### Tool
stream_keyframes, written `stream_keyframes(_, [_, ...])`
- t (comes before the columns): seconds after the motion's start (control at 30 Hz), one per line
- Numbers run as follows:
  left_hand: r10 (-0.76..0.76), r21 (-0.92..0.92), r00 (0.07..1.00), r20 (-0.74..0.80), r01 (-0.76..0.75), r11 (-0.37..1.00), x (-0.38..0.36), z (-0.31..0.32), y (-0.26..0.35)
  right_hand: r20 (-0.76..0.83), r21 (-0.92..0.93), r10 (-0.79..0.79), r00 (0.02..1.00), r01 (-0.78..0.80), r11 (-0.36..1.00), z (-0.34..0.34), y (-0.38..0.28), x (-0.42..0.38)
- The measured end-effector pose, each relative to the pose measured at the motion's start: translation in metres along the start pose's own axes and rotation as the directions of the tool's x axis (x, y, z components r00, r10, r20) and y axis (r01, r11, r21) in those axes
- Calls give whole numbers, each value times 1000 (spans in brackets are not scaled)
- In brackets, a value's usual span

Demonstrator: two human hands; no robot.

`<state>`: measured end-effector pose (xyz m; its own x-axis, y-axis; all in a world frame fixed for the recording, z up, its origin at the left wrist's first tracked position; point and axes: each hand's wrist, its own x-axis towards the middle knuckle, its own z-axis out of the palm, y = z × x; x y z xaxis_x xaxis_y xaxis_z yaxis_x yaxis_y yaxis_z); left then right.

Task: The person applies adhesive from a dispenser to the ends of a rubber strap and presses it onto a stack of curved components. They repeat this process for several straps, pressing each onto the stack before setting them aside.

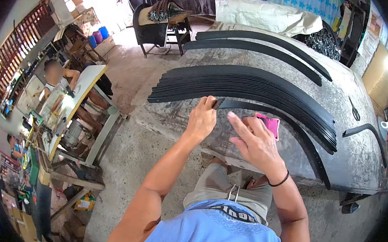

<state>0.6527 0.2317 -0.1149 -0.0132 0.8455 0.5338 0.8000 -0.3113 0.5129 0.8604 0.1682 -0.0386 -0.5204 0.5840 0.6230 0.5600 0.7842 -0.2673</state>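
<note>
My left hand (202, 118) is closed around the near-left end of a long black strip (293, 123), which bends away to the right and lies along the table's front side. My right hand (258, 143) hovers just below the strip, index finger stretched out and fingers apart, with nothing visible in it. Partly behind that hand lies a pink phone-like object (272, 126). Beyond the held strip, a wide stack of similar black strips (241, 86) fans across the table (167, 114).
Two more strips (257, 48) lie at the table's far side. Scissors (354, 109) and a short curved strip (365, 128) rest on the right. A white sack (269, 16) sits at the back. To the left, another person works at a sewing-machine table (75, 108).
</note>
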Motion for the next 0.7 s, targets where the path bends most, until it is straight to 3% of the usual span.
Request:
stream_keyframes(0.07, [31,14,999,21,-32,999,1,-1,-1,48,13,-27,998,27,1000,3,-2,8])
stream_keyframes(0.17, [-38,9,997,72,37,999,1,-6,6,11,33,-58,998,57,998,6,-3,18])
stream_keyframes(0.5, [-52,-36,997,63,54,998,0,-8,12,49,-70,-58,997,61,996,12,-1,22])
stream_keyframes(0.7, [-21,-62,999,49,24,998,0,-8,8,151,-80,-94,984,107,991,13,-6,20])
